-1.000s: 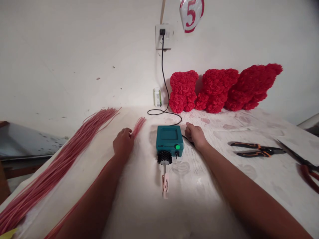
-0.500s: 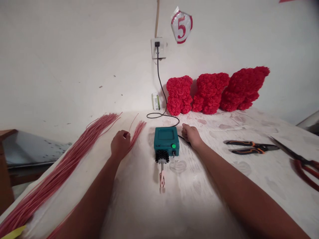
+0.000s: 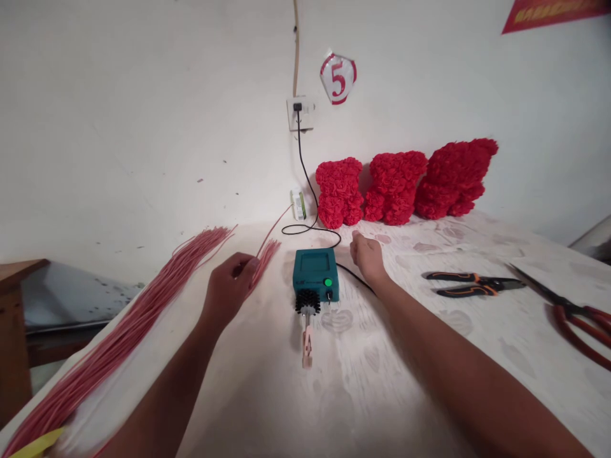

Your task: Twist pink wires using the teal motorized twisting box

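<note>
Now the left fingers (image 3: 249, 268) press together, seemingly pinching the thin red strands (image 3: 265, 253) that fan out at their 1 o'clock, one strand rising toward the wall. The left hand (image 3: 228, 289) has risen a little above the table (image 3: 363, 381) since a moment ago, and the strands have lifted with it. At its 9 o'clock lies the long bundle (image 3: 143, 305); at its 3 o'clock sits a teal box (image 3: 315, 270), with a brush (image 3: 307, 301) and a clip (image 3: 307, 348) at the box's 6 o'clock. The right hand (image 3: 367, 257), fingers loosely curled, sits at the box's 2 o'clock near a black cord (image 3: 356, 278), with snips (image 3: 472, 283) at its 3 o'clock.
</note>
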The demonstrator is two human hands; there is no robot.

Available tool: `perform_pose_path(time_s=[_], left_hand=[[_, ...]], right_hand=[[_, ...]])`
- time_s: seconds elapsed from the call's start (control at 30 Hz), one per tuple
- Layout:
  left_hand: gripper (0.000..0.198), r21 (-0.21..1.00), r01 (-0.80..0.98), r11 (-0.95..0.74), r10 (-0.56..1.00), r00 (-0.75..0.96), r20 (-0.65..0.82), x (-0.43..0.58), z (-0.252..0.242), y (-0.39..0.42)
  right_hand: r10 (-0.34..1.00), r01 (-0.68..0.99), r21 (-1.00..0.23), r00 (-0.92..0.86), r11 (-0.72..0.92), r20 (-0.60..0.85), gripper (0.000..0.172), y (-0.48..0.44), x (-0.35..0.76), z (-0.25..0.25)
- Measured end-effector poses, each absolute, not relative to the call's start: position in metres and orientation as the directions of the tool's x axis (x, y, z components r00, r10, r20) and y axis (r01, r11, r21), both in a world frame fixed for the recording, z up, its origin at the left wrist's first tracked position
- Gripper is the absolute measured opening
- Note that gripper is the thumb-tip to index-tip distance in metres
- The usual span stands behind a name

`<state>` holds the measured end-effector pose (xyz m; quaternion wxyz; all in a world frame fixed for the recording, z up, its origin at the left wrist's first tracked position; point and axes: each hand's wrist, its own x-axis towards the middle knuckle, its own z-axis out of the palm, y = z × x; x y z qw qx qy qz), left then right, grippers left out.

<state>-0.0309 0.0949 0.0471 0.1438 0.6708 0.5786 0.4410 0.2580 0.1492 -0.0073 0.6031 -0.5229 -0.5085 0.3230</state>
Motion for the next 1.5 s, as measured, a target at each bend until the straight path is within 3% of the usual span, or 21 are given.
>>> perform_pose_path(time_s=[0.1, 0.27, 0.33, 0.43, 0.57, 0.73, 1.0, 1.13, 1.3, 1.37, 1.5], left_hand=[[0.020, 0.724, 0.616, -0.310, 0.907, -0.037, 0.419, -0.024, 0.044, 0.068], [0.025, 0.759, 0.559, -0.333, 0.927, 0.046, 0.372, -0.018, 0.035, 0.040], [0.027, 0.788, 0.544, -0.288, 0.952, 0.074, 0.297, -0.019, 0.030, 0.034], [0.032, 0.801, 0.550, -0.238, 0.971, 0.123, 0.204, -0.024, 0.025, 0.029], [0.025, 0.729, 0.579, -0.366, 0.922, 0.117, 0.369, -0.025, 0.032, 0.029], [0.018, 0.677, 0.492, -0.548, 0.818, 0.148, 0.555, -0.011, 0.057, 0.032], [0.015, 0.719, 0.369, -0.589, 0.804, 0.179, 0.567, 0.005, 0.058, 0.037], [0.014, 0.787, 0.320, -0.528, 0.848, 0.140, 0.512, 0.005, 0.058, 0.044], [0.027, 0.931, 0.237, -0.277, 0.958, 0.141, 0.249, 0.007, 0.040, 0.070], [0.028, 0.933, 0.234, -0.273, 0.957, 0.163, 0.239, 0.010, 0.028, 0.082], [0.024, 0.922, 0.271, -0.275, 0.960, 0.123, 0.251, 0.012, 0.004, 0.098]], right_hand=[[0.905, 0.174, -0.920, 0.191, 0.350, 0.380, 0.044, 0.132, 0.240, 0.021], [0.866, 0.158, -0.874, -0.300, 0.459, 0.400, 0.023, 0.096, 0.200, 0.051], [0.810, 0.164, -0.858, -0.453, 0.486, 0.372, 0.023, 0.085, 0.190, 0.054], [0.784, 0.208, -0.848, -0.532, 0.488, 0.321, 0.030, 0.076, 0.184, 0.054], [0.791, 0.254, -0.848, -0.549, 0.466, 0.270, 0.035, 0.068, 0.178, 0.054], [0.719, 0.236, -0.832, -0.649, 0.502, 0.249, 0.030, 0.057, 0.164, 0.050], [0.723, 0.179, -0.831, -0.608, 0.527, 0.327, 0.029, 0.058, 0.161, 0.038], [0.768, 0.298, -0.775, -0.541, 0.557, 0.343, 0.035, 0.057, 0.185, 0.028], [0.851, 0.501, -0.698, -0.192, 0.513, 0.488, 0.023, 0.068, 0.226, 0.001], [0.857, 0.582, -0.669, -0.099, 0.462, 0.506, 0.025, 0.076, 0.236, -0.013], [0.863, 0.682, -0.598, -0.097, 0.420, 0.496, 0.036, 0.087, 0.241, -0.036]])
